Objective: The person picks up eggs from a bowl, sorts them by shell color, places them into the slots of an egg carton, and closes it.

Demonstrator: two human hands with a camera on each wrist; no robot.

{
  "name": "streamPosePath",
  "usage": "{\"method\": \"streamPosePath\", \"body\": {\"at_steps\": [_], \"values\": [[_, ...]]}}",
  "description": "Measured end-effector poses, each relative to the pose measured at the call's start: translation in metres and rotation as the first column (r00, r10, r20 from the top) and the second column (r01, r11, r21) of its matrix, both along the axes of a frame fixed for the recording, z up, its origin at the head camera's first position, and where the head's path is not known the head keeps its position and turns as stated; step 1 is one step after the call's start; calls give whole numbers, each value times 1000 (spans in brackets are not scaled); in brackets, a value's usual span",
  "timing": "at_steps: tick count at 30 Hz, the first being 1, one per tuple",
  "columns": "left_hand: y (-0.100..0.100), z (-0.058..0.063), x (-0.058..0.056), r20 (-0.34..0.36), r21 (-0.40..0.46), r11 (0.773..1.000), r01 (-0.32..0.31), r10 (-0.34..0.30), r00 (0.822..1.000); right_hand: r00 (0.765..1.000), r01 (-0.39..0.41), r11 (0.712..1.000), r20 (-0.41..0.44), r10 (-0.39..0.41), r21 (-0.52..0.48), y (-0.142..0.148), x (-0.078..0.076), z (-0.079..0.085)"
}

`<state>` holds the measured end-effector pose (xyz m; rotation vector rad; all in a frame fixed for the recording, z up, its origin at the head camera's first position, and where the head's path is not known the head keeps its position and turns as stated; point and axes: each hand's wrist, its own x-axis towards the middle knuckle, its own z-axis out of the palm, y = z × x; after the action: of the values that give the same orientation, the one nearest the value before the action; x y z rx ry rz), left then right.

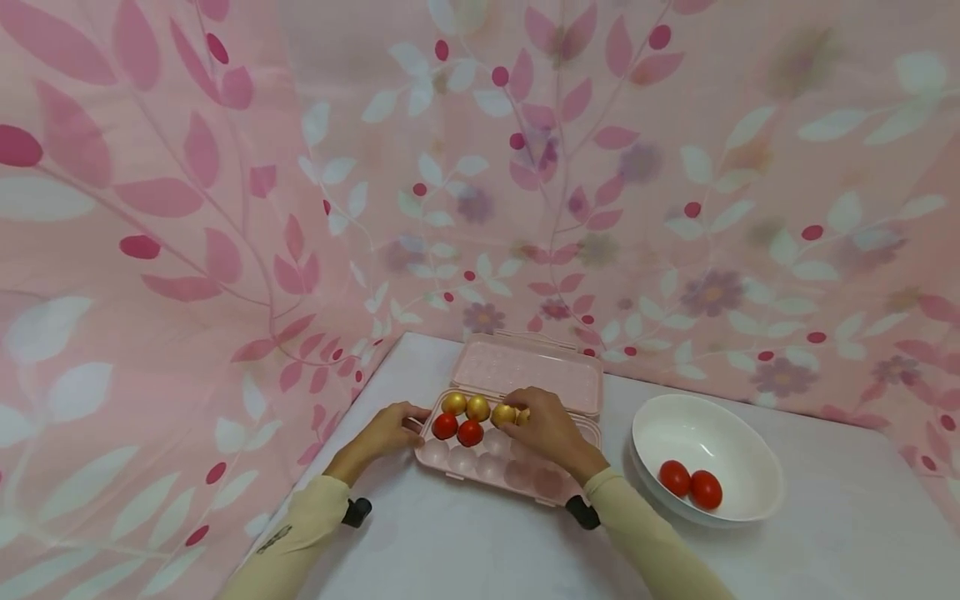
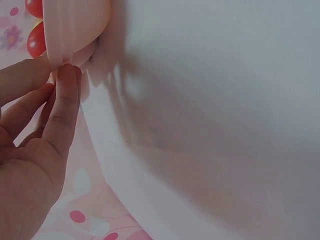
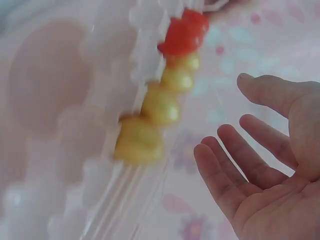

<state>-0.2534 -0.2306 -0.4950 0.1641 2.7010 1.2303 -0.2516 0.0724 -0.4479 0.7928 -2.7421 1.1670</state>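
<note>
A pink plastic egg carton lies with its lid folded back on the white table. Gold egg-shaped balls fill several cups of its back row. Two glossy red egg-shaped balls sit in front of them at the left. My left hand pinches the carton's left end between thumb and fingers, close up in the left wrist view. Over the gold balls hovers my right hand, holding nothing; in the right wrist view its fingers are spread loosely apart from the gold balls.
To the right of the carton stands a white bowl with two red balls in it. Pink floral cloth hangs behind the table and along its left side.
</note>
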Motion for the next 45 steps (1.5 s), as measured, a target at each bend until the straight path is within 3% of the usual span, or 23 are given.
{"method": "streamPosePath", "body": {"at_steps": [5,11,18,26,30,35,45], "values": [[-5,4,2,-3,13,999,-29,29,1000,996,76,997,-47,-76,-9,32,1,10],[-9,5,4,-47,28,999,37,-36,998,985,161,985,-77,-156,60,79,10,18],[-12,2,4,-35,37,999,14,-12,999,966,238,965,-131,-223,111,130,23,12],[-9,1,2,-26,36,999,16,-15,1000,957,284,942,-120,-266,181,184,38,7],[-7,-1,-1,-10,31,999,5,-5,1000,950,306,912,-25,-311,272,209,43,7],[-4,-3,-2,5,26,1000,-11,11,1000,916,304,876,139,-377,374,231,47,5],[0,-3,-2,4,43,999,2,-2,1000,861,277,861,288,-420,428,245,48,-4]]}}
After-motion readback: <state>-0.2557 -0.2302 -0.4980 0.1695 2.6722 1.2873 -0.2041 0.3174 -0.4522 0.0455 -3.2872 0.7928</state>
